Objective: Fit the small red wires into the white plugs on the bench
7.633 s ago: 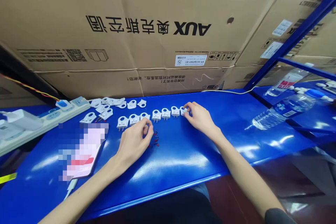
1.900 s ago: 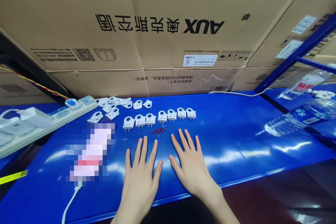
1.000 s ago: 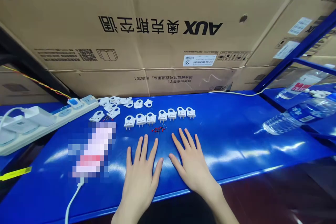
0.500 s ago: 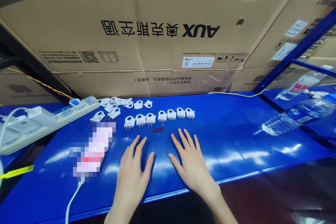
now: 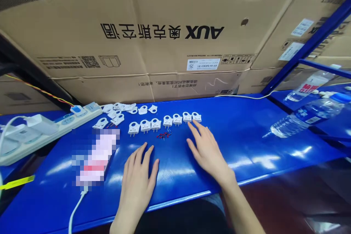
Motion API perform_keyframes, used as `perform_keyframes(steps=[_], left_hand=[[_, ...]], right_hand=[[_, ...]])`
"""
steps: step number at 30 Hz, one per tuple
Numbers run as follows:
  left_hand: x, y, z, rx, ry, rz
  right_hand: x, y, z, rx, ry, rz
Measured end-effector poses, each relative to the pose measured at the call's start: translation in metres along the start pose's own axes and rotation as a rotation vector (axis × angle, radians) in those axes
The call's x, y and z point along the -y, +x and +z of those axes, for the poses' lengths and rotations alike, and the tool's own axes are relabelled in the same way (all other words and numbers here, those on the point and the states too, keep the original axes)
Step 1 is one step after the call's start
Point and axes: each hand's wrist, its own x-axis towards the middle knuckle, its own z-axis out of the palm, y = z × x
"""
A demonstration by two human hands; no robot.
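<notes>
Several white two-pin plugs with ring-shaped pulls stand in a row on the blue tabletop [image 5: 170, 164]. My right hand [image 5: 207, 150] reaches to the right end of that row, its fingertips at the last white plug [image 5: 196, 116]; whether they touch it I cannot tell. Nothing is in its parted fingers. My left hand [image 5: 138, 177] lies on the tabletop with fingers spread, in front of the leftmost plug [image 5: 133, 128]. Between the hands and the row is a small heap of red and black parts [image 5: 164, 135]. More white plug pieces [image 5: 120, 107] lie in a loose pile behind, on the left.
On the left are a white power strip [image 5: 55, 129] with adapters and a blurred-out flat device [image 5: 100, 157] on a white cable [image 5: 75, 208]. Two plastic bottles lie at the right, the nearer one blue-labelled [image 5: 301, 120]. A large cardboard box [image 5: 164, 55] walls the back.
My right hand has moved forward and to the right, up to the end of the plug row. My left hand has hardly moved. The view has shifted slightly.
</notes>
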Motion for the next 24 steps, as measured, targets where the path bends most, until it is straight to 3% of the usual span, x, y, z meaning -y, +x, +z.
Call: perform_keyframes(steps=[6,14,19,24], left_hand=[[0.001,0.003,-0.005,0.008,0.024,0.014],[-0.017,0.045,-0.030,0.099,0.023,0.122],[-0.027,0.075,-0.015,0.061,-0.115,0.165],[-0.024,0.079,0.008,0.021,-0.128,0.211]], right_hand=[[-0.036,0.037,-0.032,0.156,-0.239,-0.020],[-0.051,0.068,-0.036,0.324,-0.366,-0.059],[-0.060,0.078,-0.040,0.378,-0.283,-0.067],[-0.073,0.075,-0.051,0.483,-0.125,-0.124]])
